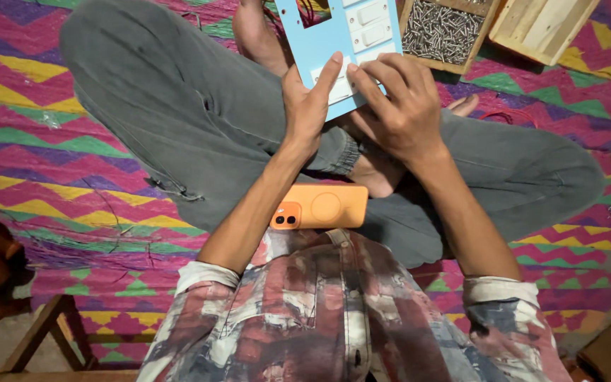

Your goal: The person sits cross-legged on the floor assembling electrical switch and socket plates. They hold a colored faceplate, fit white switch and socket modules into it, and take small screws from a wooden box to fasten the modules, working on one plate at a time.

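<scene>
Left to right.

Zigzag woven mat [44, 134] under everything: purple, yellow and green. Person sits cross-legged on it in grey trousers [178, 120]. Orange phone [319, 206] rests in the lap, camera side up, nobody touching it.

Left hand [307, 106] is clamped on the lower left edge of a light-blue switch plate [312, 39]: fingers straight and together, running up the plate's face, thumb hidden behind, so it reads as a flat pinch. The plate is held tilted above the crossed ankles, with white rocker switches [370, 25] seated in its right half and an open cutout near the top left, red wires showing through it.

Right hand [399, 106] sits on the plate's lower right corner, fingers curled loosely, tips pressing on the lowest white switch. Not a full grip; more a push or a steadying touch. The two hands are nearly touching at the plate's bottom edge.

Handling, my read: thin sheet, light, stiff but likely to flex near the cutouts. Switches may be clip-in, so grip the solid edges, not the rockers or the wires.

Further right: wooden box of small screws [441, 30], then an empty-looking wooden tray [542, 25].
</scene>
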The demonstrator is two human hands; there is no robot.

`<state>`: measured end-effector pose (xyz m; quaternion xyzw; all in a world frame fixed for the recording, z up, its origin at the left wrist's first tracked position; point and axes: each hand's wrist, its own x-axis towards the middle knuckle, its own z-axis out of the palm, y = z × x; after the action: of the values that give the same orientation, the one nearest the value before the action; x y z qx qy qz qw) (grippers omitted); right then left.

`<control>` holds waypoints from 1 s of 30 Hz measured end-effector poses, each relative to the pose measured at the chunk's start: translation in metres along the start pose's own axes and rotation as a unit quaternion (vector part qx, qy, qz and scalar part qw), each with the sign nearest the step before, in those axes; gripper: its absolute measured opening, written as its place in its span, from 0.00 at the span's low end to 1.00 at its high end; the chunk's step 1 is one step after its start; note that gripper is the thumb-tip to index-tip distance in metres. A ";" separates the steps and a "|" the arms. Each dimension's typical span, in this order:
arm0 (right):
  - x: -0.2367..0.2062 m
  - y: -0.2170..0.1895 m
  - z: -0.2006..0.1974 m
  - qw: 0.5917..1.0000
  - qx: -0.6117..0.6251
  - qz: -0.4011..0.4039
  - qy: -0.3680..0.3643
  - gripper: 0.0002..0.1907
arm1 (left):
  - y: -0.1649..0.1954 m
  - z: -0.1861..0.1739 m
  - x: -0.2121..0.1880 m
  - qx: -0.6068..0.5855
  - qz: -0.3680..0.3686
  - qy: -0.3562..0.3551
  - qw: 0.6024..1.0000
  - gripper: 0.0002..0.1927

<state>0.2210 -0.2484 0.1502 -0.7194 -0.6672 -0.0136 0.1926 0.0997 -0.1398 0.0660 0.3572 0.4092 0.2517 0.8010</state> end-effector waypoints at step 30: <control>-0.006 -0.006 0.016 0.997 -0.050 0.014 0.062 0.21 | 0.004 0.000 -0.001 0.005 0.003 -0.032 0.999 0.17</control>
<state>0.2108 -0.2495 0.1347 -0.7353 -0.6421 -0.0891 0.1978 0.0985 -0.1381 0.0696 0.3701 0.3837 0.2404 0.8112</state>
